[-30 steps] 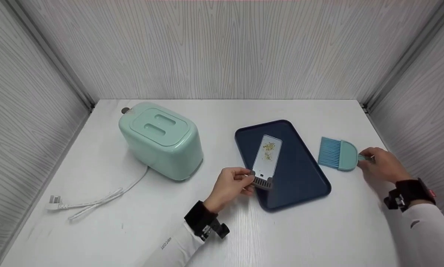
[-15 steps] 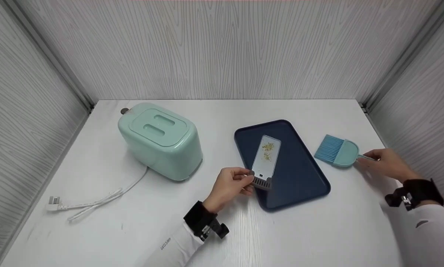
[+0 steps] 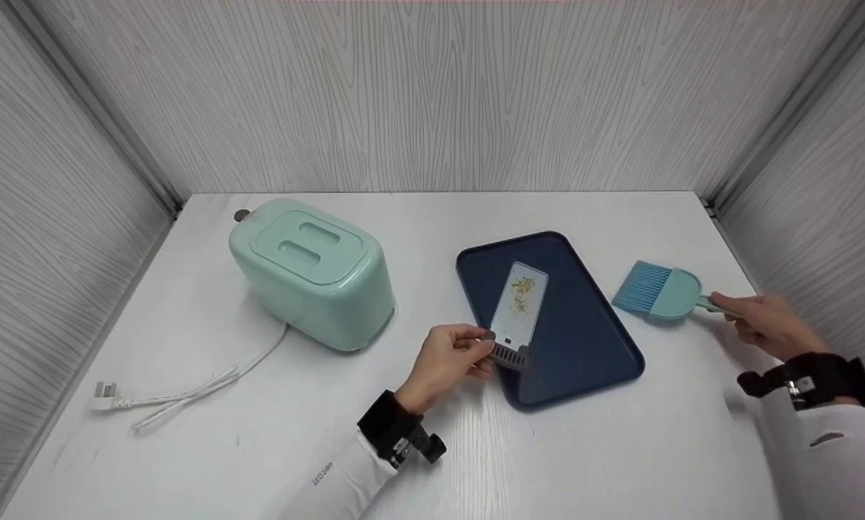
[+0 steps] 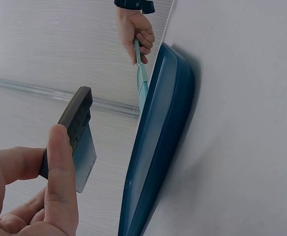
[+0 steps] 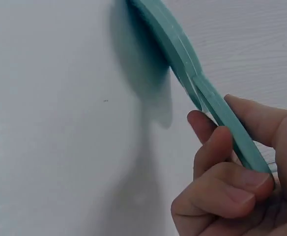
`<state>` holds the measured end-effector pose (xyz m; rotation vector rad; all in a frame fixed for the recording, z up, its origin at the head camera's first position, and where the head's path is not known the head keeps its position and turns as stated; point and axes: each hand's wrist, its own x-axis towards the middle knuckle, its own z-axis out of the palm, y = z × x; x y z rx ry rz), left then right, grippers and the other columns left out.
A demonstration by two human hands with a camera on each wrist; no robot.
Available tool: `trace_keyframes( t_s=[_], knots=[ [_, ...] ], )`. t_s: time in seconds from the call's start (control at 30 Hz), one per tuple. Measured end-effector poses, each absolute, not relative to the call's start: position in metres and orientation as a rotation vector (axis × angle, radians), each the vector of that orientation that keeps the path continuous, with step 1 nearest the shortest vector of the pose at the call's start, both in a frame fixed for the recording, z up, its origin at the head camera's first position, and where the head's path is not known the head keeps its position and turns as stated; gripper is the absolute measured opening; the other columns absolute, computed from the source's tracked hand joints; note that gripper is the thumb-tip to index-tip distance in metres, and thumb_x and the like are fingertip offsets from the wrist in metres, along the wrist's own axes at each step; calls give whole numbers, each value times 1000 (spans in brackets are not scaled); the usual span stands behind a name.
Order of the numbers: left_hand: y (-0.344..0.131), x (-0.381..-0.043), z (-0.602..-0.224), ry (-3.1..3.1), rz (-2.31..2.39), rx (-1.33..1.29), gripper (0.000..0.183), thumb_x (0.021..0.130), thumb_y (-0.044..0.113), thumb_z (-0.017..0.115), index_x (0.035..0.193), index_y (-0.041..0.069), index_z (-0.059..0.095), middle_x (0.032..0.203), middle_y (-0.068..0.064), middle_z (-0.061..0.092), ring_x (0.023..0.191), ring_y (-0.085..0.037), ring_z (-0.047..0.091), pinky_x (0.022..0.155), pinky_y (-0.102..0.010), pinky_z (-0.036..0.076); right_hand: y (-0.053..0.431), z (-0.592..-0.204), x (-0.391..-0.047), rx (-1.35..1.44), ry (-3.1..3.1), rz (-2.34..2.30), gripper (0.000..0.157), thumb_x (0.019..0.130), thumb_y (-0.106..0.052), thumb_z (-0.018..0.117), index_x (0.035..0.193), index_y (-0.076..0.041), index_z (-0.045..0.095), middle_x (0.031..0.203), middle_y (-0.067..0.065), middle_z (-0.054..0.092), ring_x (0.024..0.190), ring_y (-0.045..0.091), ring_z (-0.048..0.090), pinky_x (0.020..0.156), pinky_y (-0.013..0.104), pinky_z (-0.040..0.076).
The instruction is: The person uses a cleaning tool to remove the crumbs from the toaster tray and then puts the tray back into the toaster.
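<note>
My left hand (image 3: 446,361) pinches the dark slotted end of a toaster crumb tray (image 3: 511,318) between thumb and fingers. Yellow-brown crumbs (image 3: 523,285) lie on its pale plate. In the left wrist view the crumb tray (image 4: 84,152) is raised above the navy serving tray (image 3: 584,347). At the right, my right hand (image 3: 772,321) grips the handle of a teal brush (image 3: 678,292) with blue bristles pointing left. The right wrist view has fingers and thumb wrapped about the brush handle (image 5: 237,132), its head tilted above the white table with a shadow beneath.
A mint-green toaster (image 3: 316,274) with its lid on stands at the left. Its white cord (image 3: 215,383) runs to a plug (image 3: 105,396) near the table's left edge. Grey wood-grain panels (image 3: 432,94) close off the back and both sides.
My right hand has shifted its hold from the end of the brush handle to a fuller grip, and the brush has turned slightly and risen. The left hand and crumb tray have stayed put.
</note>
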<state>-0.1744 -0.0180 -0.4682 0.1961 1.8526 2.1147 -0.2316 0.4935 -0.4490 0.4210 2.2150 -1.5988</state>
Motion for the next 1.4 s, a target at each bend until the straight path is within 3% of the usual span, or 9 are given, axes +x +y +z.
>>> trace_keyframes(
  t_s=[0.23,0.5,0.73,1.1,1.4],
  knots=[
    [-18,-175,-468,1873,2111,194,26,97,-1,66,118,-16,66,85,-11,74,61,-12,69,63,-28,64,485,-449,-225,565,1925,-1977,20,100,-32,70,91,-16,80,85,-3,75,67,8,54,59,20,49],
    [-18,-175,-470,1860,2112,190,26,97,-2,66,119,-16,66,86,-13,73,61,-12,69,63,-27,64,467,-446,-218,760,1830,-2181,13,94,-32,78,89,-21,81,84,-3,78,71,11,64,61,21,54],
    [-18,-176,-469,1858,2108,175,25,96,-2,66,118,-16,66,85,-12,73,62,-12,69,63,-27,64,455,-446,-215,772,1895,-2334,9,94,-26,78,93,-17,80,83,0,80,70,12,72,61,22,59],
    [-19,-176,-467,1881,2101,180,24,97,-2,65,117,-15,67,87,-14,74,62,-12,69,63,-28,64,443,-439,-214,630,2308,-2317,16,96,-27,76,89,-14,81,76,-1,78,48,9,56,50,17,53],
    [-20,-177,-467,1879,2109,172,24,97,-2,65,117,-16,67,86,-13,74,61,-12,69,62,-28,64,439,-421,-211,592,2393,-2320,15,95,-28,77,91,-14,80,76,-4,78,45,10,51,48,16,45]
  ],
)
